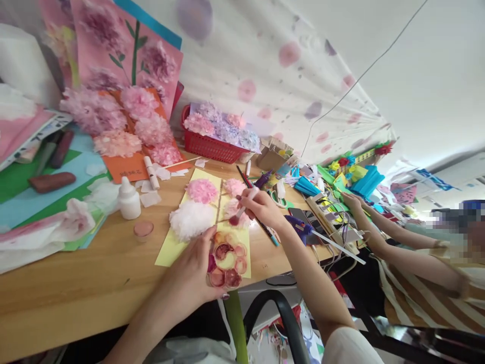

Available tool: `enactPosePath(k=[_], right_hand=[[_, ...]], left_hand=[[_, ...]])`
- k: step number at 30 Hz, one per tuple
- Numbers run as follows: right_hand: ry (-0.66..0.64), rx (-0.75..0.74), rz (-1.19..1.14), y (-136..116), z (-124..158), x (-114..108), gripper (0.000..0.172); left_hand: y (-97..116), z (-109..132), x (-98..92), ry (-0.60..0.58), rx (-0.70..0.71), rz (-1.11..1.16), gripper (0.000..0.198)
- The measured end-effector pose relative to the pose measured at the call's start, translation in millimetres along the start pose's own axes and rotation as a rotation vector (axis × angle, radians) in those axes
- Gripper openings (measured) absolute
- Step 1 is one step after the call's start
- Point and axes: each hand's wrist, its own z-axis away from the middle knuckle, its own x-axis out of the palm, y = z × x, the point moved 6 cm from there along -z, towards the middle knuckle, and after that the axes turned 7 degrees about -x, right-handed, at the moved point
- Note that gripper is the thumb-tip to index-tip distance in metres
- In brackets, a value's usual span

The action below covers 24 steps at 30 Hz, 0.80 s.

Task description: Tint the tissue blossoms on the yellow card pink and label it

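Note:
My left hand (199, 263) grips a flower-shaped paint palette (240, 265) with pink, red and brown stains in its wells, near the table's front edge. Closed around a soft brush (235, 217) with a dark red tip, my right hand (261, 206) holds it over the paper flowers. Beneath them lies a yellow sheet (170, 253) bearing a pink paper flower (202, 190), a fluffy white flower (192, 221) and two paler pink ones on the right. Whether the bristles touch a flower, I cannot tell.
A white glue bottle (129, 199) and a small pinkish cup (144, 230) stand to the left. Behind is a red basket (215, 146) of paper flowers. A glue gun (300, 228) and cables lie right, near another person's hands (352, 201).

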Motion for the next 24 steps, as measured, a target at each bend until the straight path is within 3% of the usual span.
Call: enactPosePath(k=[3,7,15,18,20,24], right_hand=[[0.159,-0.079,-0.109,1,32,-3,0.022],[0.221,-0.097,-0.076,6,64,-1,0.015],[0.025,-0.167,0.08,6,71,12,0.003],[0.031,-0.196,0.101,3,73,9,0.005],[0.113,-0.195,0.109,0,78,1,0.006],[0.432,-0.213,0.06,-5,107,-21,0.016]], left_hand=[[0,1,-0.7,-0.019,-0.025,-0.041,0.11],[-3,3,-0.7,0.026,0.02,-0.072,0.109],[4,2,-4.1,0.086,0.123,-0.106,0.114],[6,2,-5.1,0.077,0.113,-0.112,0.113],[7,2,-5.1,0.065,0.098,-0.121,0.112],[9,3,-4.4,0.067,0.096,-0.193,0.111]])
